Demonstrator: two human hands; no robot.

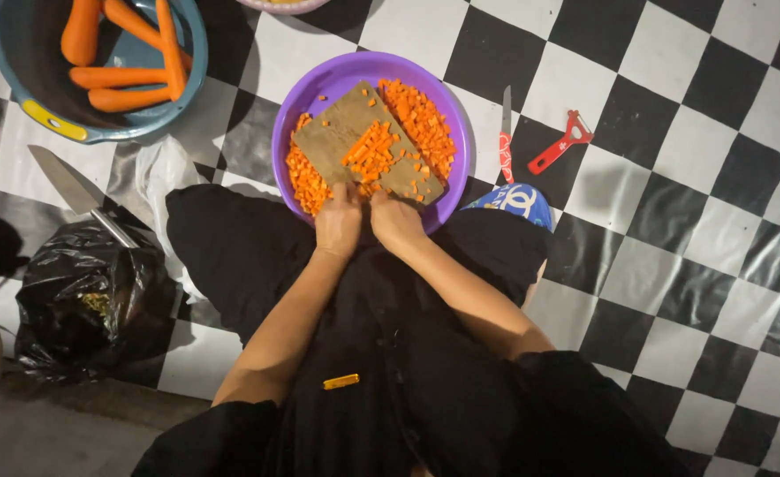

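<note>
Carrot dice (371, 152) lie heaped on a wooden board (341, 128) that rests tilted across a purple bowl (319, 79), just ahead of both my hands, and the board's long axis runs from upper left down to lower right. Going left to right: a crinkled black bag (81, 300) sits at far left, with a broad steel knife (76, 190) lying above it on the glossy checkered sheet (673, 265). A blue basin (98, 124) above that holds whole peeled carrots (121, 75), smooth and tapered. My left hand (339, 221) is curled at the board's near edge, fingers pressed down; I cannot tell whether it grips anything. My right hand (396, 219) touches it, also curled at that edge, its hold hidden. Both are equally near the dice, which are small, rough cubes, with more piled in the bowl either side of the board. One stray carrot piece (340, 382) rests on my black lap. Further right lie a red-handled paring knife (505, 132) and a red peeler (562, 146).
</note>
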